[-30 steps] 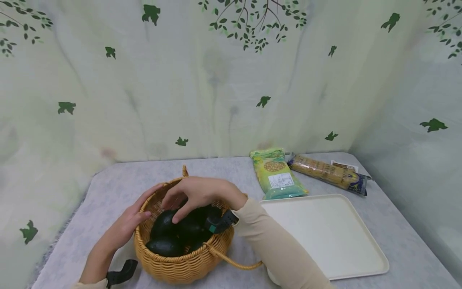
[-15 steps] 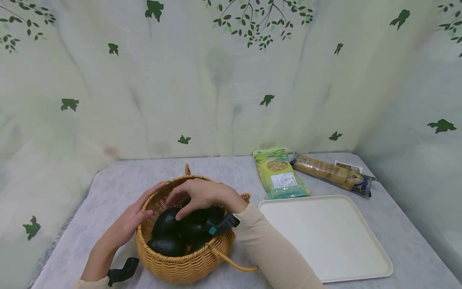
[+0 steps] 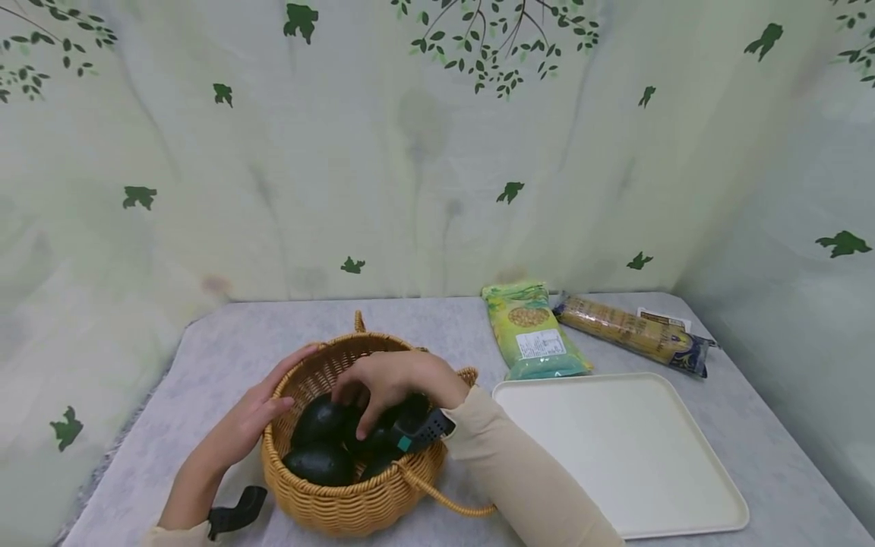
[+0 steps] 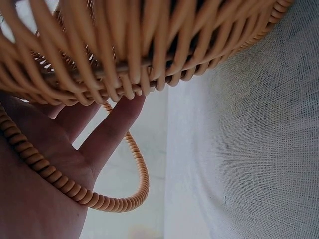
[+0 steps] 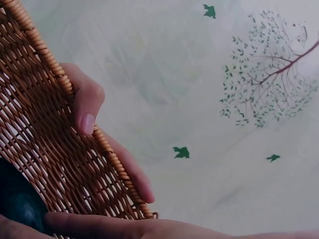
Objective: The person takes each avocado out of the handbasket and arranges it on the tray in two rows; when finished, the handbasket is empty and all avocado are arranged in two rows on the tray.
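Observation:
A round wicker basket (image 3: 342, 501) stands on the table, holding several dark, glossy avocados (image 3: 318, 463). My left hand (image 3: 239, 425) grips the basket's left rim, thumb over the inside and fingers along the outer wall. The left wrist view shows those fingers (image 4: 112, 129) against the weave. Inside the basket my right hand (image 3: 390, 380) reaches down from the right, its bent fingers and thumb around the top of a middle avocado mostly hidden below it. In the right wrist view a finger (image 5: 94, 225) touches a dark avocado (image 5: 20, 199).
A white tray (image 3: 629, 456) lies right of the basket, beside the right forearm. Behind it are a green and yellow bag (image 3: 529, 330) and a long pack of noodles (image 3: 629, 327). One basket handle (image 3: 451, 501) hangs out toward the tray; another (image 4: 142, 174) crosses the left hand.
My right hand has shifted right and lower into the basket, from over the left avocado to the middle one. My left hand stays on the rim. The head view has shifted slightly.

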Demonstrator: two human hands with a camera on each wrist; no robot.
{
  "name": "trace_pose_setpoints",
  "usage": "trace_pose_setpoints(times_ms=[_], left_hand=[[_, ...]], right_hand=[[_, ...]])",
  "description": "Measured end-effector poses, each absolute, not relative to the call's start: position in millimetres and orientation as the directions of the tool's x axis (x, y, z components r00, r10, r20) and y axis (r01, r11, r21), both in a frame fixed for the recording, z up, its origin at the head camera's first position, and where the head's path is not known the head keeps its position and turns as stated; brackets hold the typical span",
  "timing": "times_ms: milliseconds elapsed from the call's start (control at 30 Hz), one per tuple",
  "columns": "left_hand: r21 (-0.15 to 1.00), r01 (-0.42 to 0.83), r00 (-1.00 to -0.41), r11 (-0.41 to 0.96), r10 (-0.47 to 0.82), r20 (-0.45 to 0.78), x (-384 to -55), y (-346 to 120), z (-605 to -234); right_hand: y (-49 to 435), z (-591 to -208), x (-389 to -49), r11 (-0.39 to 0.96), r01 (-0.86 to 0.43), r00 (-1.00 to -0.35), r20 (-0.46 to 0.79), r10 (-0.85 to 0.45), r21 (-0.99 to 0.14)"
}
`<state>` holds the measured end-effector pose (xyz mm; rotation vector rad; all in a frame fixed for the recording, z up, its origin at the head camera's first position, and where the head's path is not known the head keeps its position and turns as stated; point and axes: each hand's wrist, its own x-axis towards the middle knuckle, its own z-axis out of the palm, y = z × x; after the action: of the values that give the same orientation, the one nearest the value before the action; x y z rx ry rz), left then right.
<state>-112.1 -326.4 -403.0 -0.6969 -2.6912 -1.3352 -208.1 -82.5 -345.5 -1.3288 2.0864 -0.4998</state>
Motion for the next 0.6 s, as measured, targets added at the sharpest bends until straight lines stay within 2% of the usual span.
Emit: trace_pose_setpoints(times_ms=[433, 600], left_hand=[[0.743, 0.42, -0.898, 0.521, 0.359, 0.255, -111.9, -325.6, -404.0], [0.743, 0.424, -0.896, 0.517, 0.362, 0.259, -112.3, -325.6, -404.2]], right_hand=[[-81.8, -346.8, -209.7, 0.452, -0.66, -0.248, -0.395, -0.885, -0.6], [-81.4, -346.7, -209.7, 0.443, -0.658, -0.244, -0.384, -0.891, -0.61]])
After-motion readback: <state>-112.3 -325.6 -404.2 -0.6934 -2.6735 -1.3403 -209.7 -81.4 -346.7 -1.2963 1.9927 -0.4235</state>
